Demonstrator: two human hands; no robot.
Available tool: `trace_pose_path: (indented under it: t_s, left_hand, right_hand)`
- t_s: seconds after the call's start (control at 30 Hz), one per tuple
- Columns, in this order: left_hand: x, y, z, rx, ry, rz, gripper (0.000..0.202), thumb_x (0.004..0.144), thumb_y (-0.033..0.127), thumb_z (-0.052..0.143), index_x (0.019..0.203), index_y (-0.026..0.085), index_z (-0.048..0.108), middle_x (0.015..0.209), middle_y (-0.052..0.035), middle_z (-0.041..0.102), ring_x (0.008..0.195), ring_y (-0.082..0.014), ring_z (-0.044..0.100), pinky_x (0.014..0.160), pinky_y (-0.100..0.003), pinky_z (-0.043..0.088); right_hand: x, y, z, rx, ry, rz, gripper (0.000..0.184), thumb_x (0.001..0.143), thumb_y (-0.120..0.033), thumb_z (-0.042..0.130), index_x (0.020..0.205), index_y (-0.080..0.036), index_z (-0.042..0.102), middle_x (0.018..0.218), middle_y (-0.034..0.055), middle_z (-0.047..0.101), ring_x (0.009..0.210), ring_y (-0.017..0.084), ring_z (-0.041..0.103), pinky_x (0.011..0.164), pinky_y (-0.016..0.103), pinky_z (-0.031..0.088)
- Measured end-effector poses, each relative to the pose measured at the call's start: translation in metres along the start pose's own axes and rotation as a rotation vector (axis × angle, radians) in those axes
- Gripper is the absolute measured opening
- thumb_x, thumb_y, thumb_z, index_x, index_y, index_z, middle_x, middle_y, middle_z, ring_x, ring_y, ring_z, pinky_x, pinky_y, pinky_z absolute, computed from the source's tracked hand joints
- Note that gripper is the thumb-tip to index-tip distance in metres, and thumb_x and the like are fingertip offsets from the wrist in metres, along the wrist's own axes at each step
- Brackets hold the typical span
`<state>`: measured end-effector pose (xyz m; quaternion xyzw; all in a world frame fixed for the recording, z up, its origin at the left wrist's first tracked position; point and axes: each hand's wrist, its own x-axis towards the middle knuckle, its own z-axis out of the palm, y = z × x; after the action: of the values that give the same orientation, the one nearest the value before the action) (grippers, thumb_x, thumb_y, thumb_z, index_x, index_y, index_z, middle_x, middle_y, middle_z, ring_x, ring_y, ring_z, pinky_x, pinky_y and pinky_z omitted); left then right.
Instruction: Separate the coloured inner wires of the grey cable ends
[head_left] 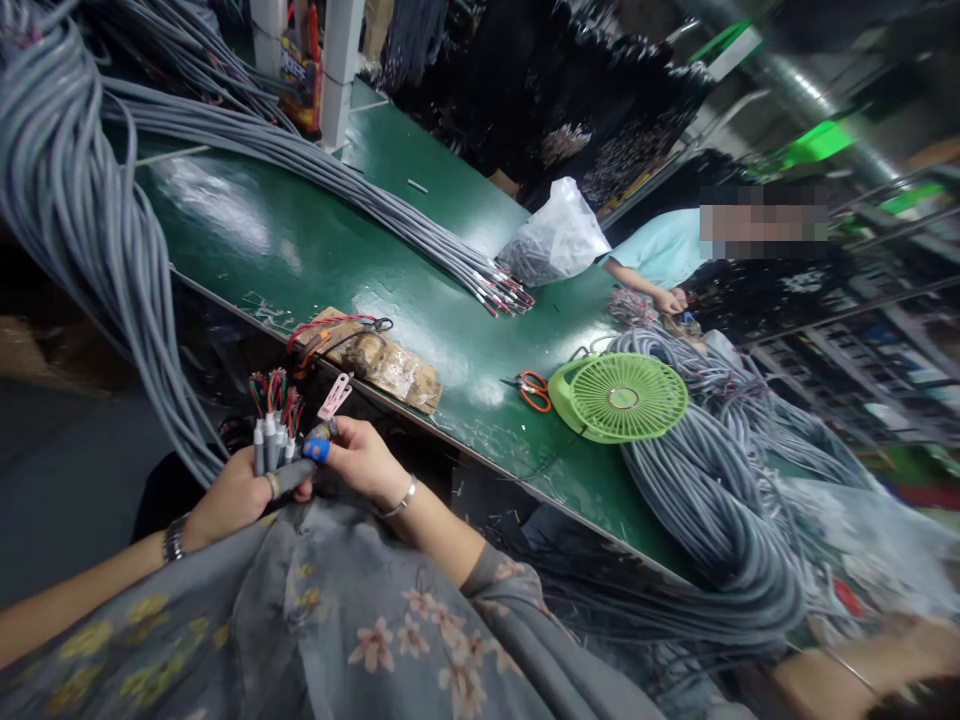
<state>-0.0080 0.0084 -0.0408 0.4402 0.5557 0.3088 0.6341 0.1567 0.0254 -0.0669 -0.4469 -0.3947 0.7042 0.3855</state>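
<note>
Near my lap, my left hand (238,492) is closed around a bundle of grey cables (271,446), their cut ends pointing up. Thin red, green and dark inner wires (271,392) fan out above the grey jackets. Grey tape wraps my left thumb. My right hand (366,462) is pinched close beside the bundle, with blue tape on its thumb. From its fingers sticks up a small flat pale-pink slotted piece (335,397), whose lower end is hidden. Behind my hands, a taped wooden board (416,385) with red and black leads lies at the table edge.
On the green table (450,350) are a long grey cable bundle (360,195), orange-handled scissors (534,391), a green fan (622,398) and a plastic bag (559,235). Coiled cables hang at left (112,230) and lie at right (712,500). Across, a co-worker's hands (670,300) handle wires.
</note>
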Motion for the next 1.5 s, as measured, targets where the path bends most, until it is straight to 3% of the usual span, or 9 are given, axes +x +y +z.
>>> trace_pose_path:
  t_s: [0.23,0.4,0.53,0.63,0.73,0.9,1.07,1.17,1.5]
  left_hand:
    - [0.001,0.000,-0.005,-0.172,-0.005,-0.004,0.022,0.044,0.023,0.090,0.044,0.024,0.068,0.051,-0.0042,0.069,0.055,-0.0220,0.062,0.058,-0.030,0.052]
    - [0.003,-0.009,-0.001,-0.304,0.053,-0.045,0.026,0.048,0.035,0.092,0.050,0.022,0.069,0.052,-0.0045,0.068,0.051,-0.0194,0.064,0.053,-0.028,0.054]
    - [0.003,-0.005,0.003,-0.368,0.068,-0.106,0.030,0.042,0.040,0.091,0.049,0.019,0.070,0.049,-0.0034,0.067,0.048,-0.0171,0.062,0.051,-0.027,0.053]
    - [0.003,0.005,0.006,-0.385,0.052,-0.096,0.031,0.042,0.039,0.091,0.046,0.018,0.069,0.045,-0.0025,0.065,0.045,-0.0156,0.060,0.049,-0.026,0.052]
    - [0.004,0.011,0.007,-0.378,0.040,-0.060,0.029,0.043,0.036,0.090,0.046,0.017,0.069,0.045,-0.0025,0.065,0.044,-0.0147,0.059,0.048,-0.025,0.051]
    - [0.004,0.012,0.008,-0.399,0.072,-0.065,0.028,0.042,0.035,0.090,0.047,0.018,0.068,0.044,-0.0013,0.065,0.043,-0.0140,0.058,0.047,-0.025,0.052]
    - [0.007,0.013,0.010,-0.355,0.051,-0.072,0.031,0.040,0.037,0.090,0.042,0.018,0.066,0.042,-0.0017,0.063,0.042,-0.0135,0.058,0.047,-0.025,0.051]
    - [0.009,0.011,0.011,-0.333,0.045,-0.061,0.030,0.043,0.038,0.088,0.041,0.018,0.066,0.042,-0.0020,0.063,0.042,-0.0136,0.058,0.047,-0.024,0.051]
    - [0.013,0.003,0.010,-0.359,0.052,-0.042,0.026,0.044,0.034,0.088,0.045,0.018,0.068,0.045,-0.0007,0.065,0.044,-0.0136,0.059,0.048,-0.024,0.052]
  right_hand:
    - [0.002,0.006,-0.004,0.043,0.032,0.045,0.049,0.050,-0.049,0.099,0.072,-0.017,0.071,0.066,-0.0021,0.067,0.057,0.011,0.057,0.060,0.026,0.048]
    - [0.006,0.013,-0.013,0.165,0.028,0.022,0.053,0.049,-0.056,0.098,0.072,-0.018,0.068,0.062,-0.0028,0.064,0.054,0.011,0.053,0.056,0.027,0.049]
    - [0.014,0.009,-0.023,0.297,0.043,0.065,0.054,0.067,-0.068,0.086,0.077,-0.019,0.066,0.064,-0.0023,0.063,0.054,0.010,0.049,0.054,0.025,0.050]
    - [0.022,0.003,-0.021,0.262,0.049,0.090,0.053,0.080,-0.070,0.075,0.080,-0.018,0.067,0.066,-0.0002,0.063,0.056,0.011,0.050,0.055,0.025,0.048]
    - [0.027,0.003,-0.014,0.169,0.097,-0.050,0.050,0.078,-0.066,0.078,0.077,-0.018,0.068,0.064,-0.0006,0.061,0.058,0.013,0.049,0.058,0.027,0.045]
    - [0.028,0.009,-0.006,0.066,0.304,-0.236,0.049,0.080,-0.066,0.076,0.068,-0.020,0.063,0.058,-0.0025,0.055,0.056,0.012,0.048,0.059,0.026,0.043]
    - [0.034,0.008,-0.003,0.305,0.160,-0.112,0.059,0.068,-0.077,0.080,0.075,-0.020,0.067,0.064,-0.0013,0.062,0.060,0.013,0.053,0.060,0.028,0.052]
    - [0.037,0.006,-0.001,0.417,0.151,-0.063,0.058,0.060,-0.072,0.089,0.075,-0.019,0.070,0.066,-0.0009,0.065,0.060,0.012,0.055,0.061,0.026,0.054]
    - [0.039,0.002,0.003,0.455,0.186,-0.083,0.049,0.070,-0.060,0.090,0.063,-0.018,0.065,0.056,-0.0025,0.058,0.055,0.011,0.051,0.060,0.026,0.052]
